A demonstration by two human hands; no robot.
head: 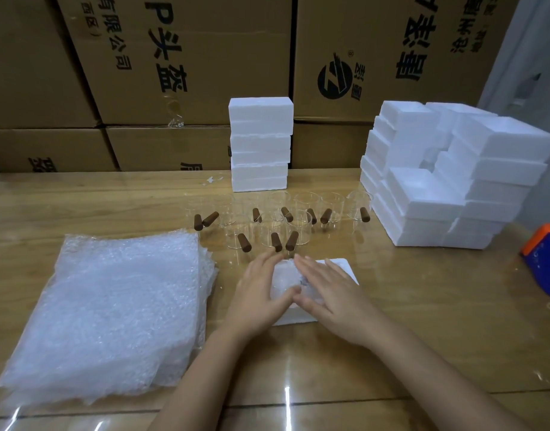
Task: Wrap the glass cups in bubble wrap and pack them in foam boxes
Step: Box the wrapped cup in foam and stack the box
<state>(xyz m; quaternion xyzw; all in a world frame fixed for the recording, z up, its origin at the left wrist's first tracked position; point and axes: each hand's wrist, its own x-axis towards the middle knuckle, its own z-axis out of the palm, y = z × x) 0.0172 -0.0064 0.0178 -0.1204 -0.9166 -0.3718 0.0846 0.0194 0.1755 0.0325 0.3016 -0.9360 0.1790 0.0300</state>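
A bubble-wrapped bundle (pixel 284 279) lies in an open white foam box (pixel 342 266) at the table's middle. My left hand (pixel 259 293) presses on the bundle's left side with straight fingers. My right hand (pixel 326 293) lies flat over its right side, fingers straight and pointing left. The two thumbs nearly touch at the front of the bundle. Behind the box stand several clear glass cups (pixel 300 227) with brown wooden handles. A thick stack of bubble wrap sheets (pixel 112 309) lies to the left.
A stack of foam boxes (pixel 260 144) stands behind the cups, and a larger pile of foam boxes (pixel 448 175) fills the right. An orange and blue tool (pixel 544 253) lies at the right edge. Cardboard cartons (pixel 180 66) wall off the back of the wooden table (pixel 423 306).
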